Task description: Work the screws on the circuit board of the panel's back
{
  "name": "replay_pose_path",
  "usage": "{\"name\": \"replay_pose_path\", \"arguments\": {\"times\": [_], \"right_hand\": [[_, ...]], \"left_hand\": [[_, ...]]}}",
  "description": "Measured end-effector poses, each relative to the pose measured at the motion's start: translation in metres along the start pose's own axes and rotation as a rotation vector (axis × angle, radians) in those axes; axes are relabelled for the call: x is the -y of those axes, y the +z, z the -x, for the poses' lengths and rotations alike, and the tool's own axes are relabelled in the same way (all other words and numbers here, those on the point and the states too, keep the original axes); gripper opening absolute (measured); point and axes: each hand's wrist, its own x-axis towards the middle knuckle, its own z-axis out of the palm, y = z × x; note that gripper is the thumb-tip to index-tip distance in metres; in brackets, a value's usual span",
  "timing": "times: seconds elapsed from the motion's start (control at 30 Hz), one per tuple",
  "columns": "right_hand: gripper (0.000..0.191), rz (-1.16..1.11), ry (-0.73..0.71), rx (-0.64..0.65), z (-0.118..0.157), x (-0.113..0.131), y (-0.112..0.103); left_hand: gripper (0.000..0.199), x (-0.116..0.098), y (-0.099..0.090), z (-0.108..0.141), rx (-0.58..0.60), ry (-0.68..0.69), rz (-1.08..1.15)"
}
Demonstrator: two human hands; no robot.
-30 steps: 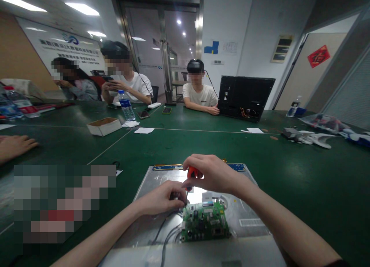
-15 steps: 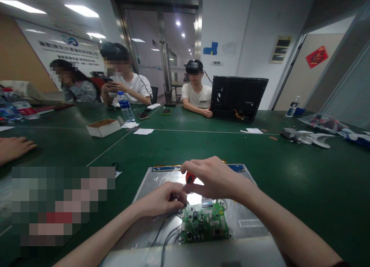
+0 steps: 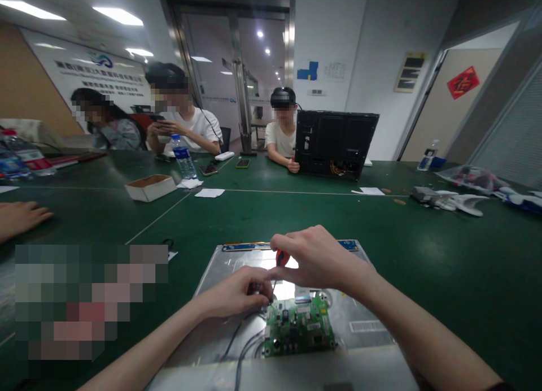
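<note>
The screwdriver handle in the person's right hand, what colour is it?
Red. The screwdriver handle peeks out under the right hand in the head view, the only view.

Head-worn camera looks forward and down, close over the table (image 3: 423,255).

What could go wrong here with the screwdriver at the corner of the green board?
The right hand has its grip on the red-handled screwdriver, whose tip sits at the circuit board corner; a slip could gouge the board. The left hand pinches right beside the tip and could get jabbed. Grey cables run under that hand and might snag.
</note>
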Motion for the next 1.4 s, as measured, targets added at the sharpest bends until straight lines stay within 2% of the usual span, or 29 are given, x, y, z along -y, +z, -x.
{"name": "replay_pose_path", "arguments": {"times": [0.1, 0.2, 0.33, 0.53, 0.63, 0.77, 0.93, 1.1, 1.23, 1.4], "right_hand": [[0.022, 0.024, 0.040, 0.005, -0.001, 0.003, 0.001], [0.010, -0.026, -0.003, -0.018, 0.002, 0.005, -0.002], [0.024, -0.099, -0.039, 0.003, 0.005, 0.005, -0.006], [0.018, 0.000, 0.089, 0.060, 0.002, 0.007, -0.004], [0.015, -0.020, 0.043, 0.048, 0.003, 0.009, -0.005], [0.023, -0.074, -0.022, 0.026, 0.006, 0.009, -0.007], [0.022, -0.056, 0.005, 0.046, 0.004, 0.007, -0.005], [0.015, -0.049, -0.031, 0.044, 0.005, 0.010, -0.009], [0.019, -0.084, -0.058, 0.041, 0.007, 0.010, -0.010], [0.019, -0.065, -0.019, 0.036, 0.006, 0.008, -0.006]], "left_hand": [[0.009, -0.001, -0.001, 0.000, 0.001, 0.000, -0.028], [0.009, 0.001, -0.001, -0.001, -0.017, 0.003, -0.059], [0.011, 0.005, 0.000, -0.002, -0.013, 0.047, -0.041], [0.013, 0.000, 0.000, -0.001, 0.004, -0.011, -0.018], [0.011, -0.002, 0.000, -0.001, -0.020, -0.010, -0.040], [0.008, -0.002, -0.001, -0.002, -0.018, 0.008, -0.035], [0.007, -0.001, -0.002, -0.002, 0.010, 0.018, 0.032], [0.010, -0.001, -0.001, -0.001, -0.012, 0.000, -0.027], [0.012, -0.002, -0.001, -0.003, -0.010, 0.013, -0.032], [0.009, 0.000, -0.001, -0.001, 0.002, 0.025, 0.004]]}}
